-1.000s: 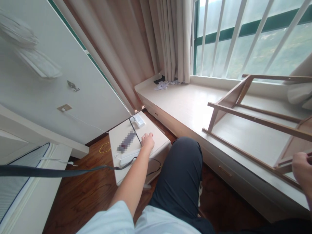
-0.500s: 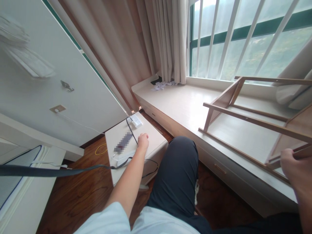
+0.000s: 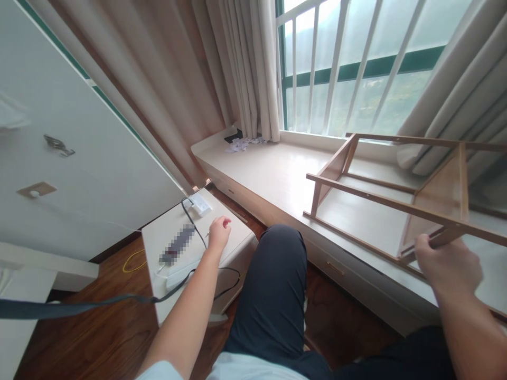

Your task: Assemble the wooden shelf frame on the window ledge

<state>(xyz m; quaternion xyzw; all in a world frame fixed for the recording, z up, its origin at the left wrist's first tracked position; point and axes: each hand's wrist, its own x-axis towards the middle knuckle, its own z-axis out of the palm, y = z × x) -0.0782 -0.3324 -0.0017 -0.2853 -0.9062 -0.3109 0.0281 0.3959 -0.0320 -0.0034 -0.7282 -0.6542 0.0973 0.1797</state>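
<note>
My left hand (image 3: 220, 233) is over the white bedside table (image 3: 237, 240), fingers curled in. Whatever they may hold is hidden. A small thin dark item (image 3: 207, 234) shows beside it, too small to name. Behind the hand, a white power adapter (image 3: 200, 205) and a dark cable (image 3: 190, 213) lie on the tabletop. A blurred-out dark device (image 3: 177, 245) is to the left. My right hand (image 3: 447, 264) is wrapped round a crossbar of a wooden shelf frame (image 3: 368, 193), which lies on its side on the window seat.
The pale window seat (image 3: 273, 177) runs under a barred window (image 3: 336, 79), with crumpled paper scraps (image 3: 241, 144) at its far end. A dark strap (image 3: 99, 303) stretches across from the left. A yellow cord (image 3: 132, 261) lies on the wooden floor.
The view has swung right, so everything sits further left. My left hand has turned a little and its fingertips now show; my right hand stays on the shelf frame.
</note>
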